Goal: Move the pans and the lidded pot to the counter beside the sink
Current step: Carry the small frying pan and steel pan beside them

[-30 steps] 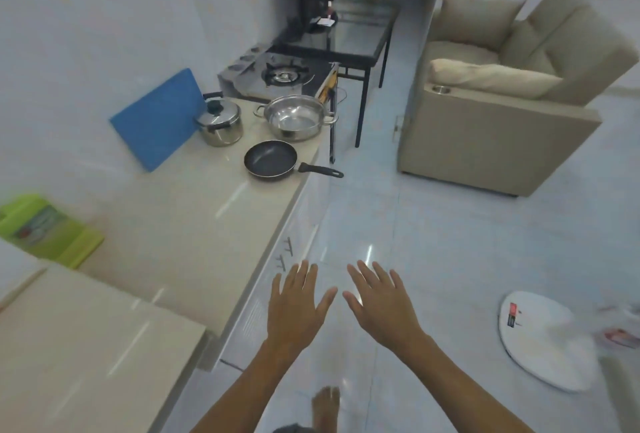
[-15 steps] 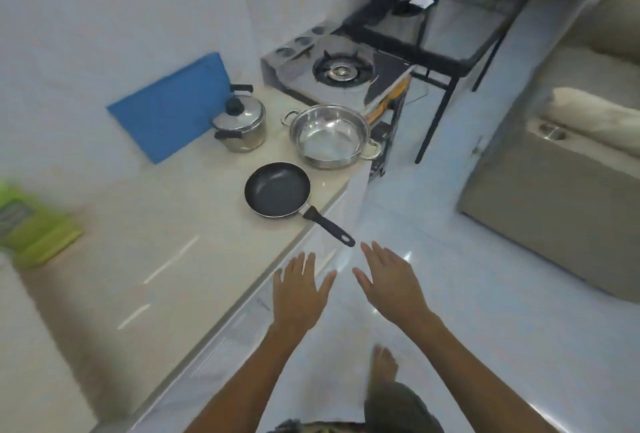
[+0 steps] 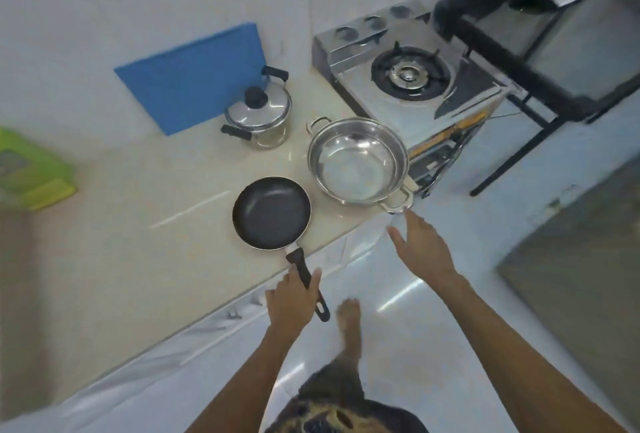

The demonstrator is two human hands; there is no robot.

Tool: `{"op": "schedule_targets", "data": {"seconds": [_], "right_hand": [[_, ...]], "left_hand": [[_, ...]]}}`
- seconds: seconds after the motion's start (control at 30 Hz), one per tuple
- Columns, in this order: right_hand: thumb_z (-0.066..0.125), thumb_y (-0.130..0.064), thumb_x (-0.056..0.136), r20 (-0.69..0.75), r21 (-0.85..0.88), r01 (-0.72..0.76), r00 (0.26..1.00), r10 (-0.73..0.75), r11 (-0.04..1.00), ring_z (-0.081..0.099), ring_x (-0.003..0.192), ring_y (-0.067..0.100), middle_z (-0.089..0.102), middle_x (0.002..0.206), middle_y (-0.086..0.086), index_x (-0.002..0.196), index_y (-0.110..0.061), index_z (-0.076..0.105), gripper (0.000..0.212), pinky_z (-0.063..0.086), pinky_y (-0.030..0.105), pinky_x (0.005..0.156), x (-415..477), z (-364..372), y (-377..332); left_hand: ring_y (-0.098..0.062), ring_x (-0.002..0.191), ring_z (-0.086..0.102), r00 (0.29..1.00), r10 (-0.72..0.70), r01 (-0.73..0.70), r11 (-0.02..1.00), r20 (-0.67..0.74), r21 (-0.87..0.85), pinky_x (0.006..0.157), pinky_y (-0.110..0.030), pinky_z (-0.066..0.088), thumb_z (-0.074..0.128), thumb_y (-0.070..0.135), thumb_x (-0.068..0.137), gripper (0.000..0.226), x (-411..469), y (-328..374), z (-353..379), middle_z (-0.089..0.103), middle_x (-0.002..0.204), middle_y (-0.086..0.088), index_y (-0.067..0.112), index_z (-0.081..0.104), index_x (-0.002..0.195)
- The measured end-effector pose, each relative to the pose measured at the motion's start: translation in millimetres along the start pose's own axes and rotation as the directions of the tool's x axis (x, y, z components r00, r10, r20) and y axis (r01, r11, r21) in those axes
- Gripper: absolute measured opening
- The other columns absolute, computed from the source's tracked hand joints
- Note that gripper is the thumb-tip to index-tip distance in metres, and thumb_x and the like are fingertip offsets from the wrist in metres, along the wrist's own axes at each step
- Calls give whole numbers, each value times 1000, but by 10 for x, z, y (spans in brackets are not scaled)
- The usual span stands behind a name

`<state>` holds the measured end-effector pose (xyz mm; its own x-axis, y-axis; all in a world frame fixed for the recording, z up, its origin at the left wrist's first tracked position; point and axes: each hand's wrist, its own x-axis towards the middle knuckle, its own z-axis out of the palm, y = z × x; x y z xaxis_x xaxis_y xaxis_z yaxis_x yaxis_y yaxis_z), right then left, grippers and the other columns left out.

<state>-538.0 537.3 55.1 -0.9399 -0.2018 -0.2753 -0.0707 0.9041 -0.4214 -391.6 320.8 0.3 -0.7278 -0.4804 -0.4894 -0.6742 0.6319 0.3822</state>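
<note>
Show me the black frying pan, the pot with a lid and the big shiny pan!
black frying pan (image 3: 271, 212), head view, dark inside.
lidded pot (image 3: 257, 113), head view, steel lid.
big shiny pan (image 3: 356, 161), head view, inner bottom.

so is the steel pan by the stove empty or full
Empty: the steel pan shows a bare shiny bottom, with nothing inside.

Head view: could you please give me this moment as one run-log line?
left hand: on black frying pan handle, grip unclear | right hand: open, near steel pan handle | lidded pot: untouched on counter
</note>
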Motion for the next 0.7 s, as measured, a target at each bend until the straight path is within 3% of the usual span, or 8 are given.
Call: {"op": "schedule_targets", "data": {"seconds": [0.17,0.23,0.3,0.4,0.47,0.57,0.63,0.7], "right_hand": [[53,-37,103,66,118,-116,992,109,986,56,122,43,59,136,26,138,0,50,51,46,49,97,844,-127,155],[53,-37,103,110,141,-147,985,132,979,59,114,44,63,126,30,126,4,54,47,47,48,92,1102,-131,196],[50,-37,104,185,136,-165,973,138,977,59,115,45,63,125,30,125,4,55,46,46,47,91,1307,-107,229],[47,-36,105,273,141,-166,954,122,976,59,114,46,63,124,30,122,3,57,44,45,46,90,1585,-66,238],[52,-36,104,301,212,-223,941,153,951,63,109,45,65,120,30,119,5,58,43,47,45,85,1758,-36,252],[58,-27,103,437,450,-411,876,205,793,74,81,32,72,110,20,114,-4,59,26,57,45,68,1926,-8,276],[60,-17,102,534,536,-515,821,204,668,76,68,23,73,103,14,116,-6,59,18,55,38,62,2026,-14,315],[62,-12,100,594,563,-565,784,180,604,77,68,23,74,99,12,118,-7,60,18,54,37,64,2081,-36,368]], "left_hand": [[-40,112,66,957,-264,288,901,117,-325,100,-48,51,45,56,101,66,312,117,164,69,123,-17,8,40,145],[-39,99,71,936,-307,350,788,170,-506,95,-49,55,52,45,102,51,381,158,197,75,106,-19,4,49,132],[-36,79,75,906,-355,411,613,230,-675,84,-47,60,55,36,103,38,392,207,209,76,83,-18,1,53,120],[-25,58,71,881,-405,438,499,245,-748,66,-34,60,52,35,104,34,418,297,238,70,69,-15,2,56,112],[-22,55,65,857,-452,454,431,248,-780,59,-31,60,52,38,104,35,438,368,259,65,69,-15,4,56,105],[-20,54,57,812,-527,479,353,252,-804,57,-32,58,54,46,101,41,448,464,319,58,66,-10,7,58,91],[-17,51,55,780,-591,485,360,207,-797,52,-28,53,54,52,98,47,453,561,343,55,60,-5,8,60,84],[-15,49,56,754,-642,487,401,141,-776,47,-24,50,55,56,96,51,453,657,362,55,57,-4,9,59,75]]}}
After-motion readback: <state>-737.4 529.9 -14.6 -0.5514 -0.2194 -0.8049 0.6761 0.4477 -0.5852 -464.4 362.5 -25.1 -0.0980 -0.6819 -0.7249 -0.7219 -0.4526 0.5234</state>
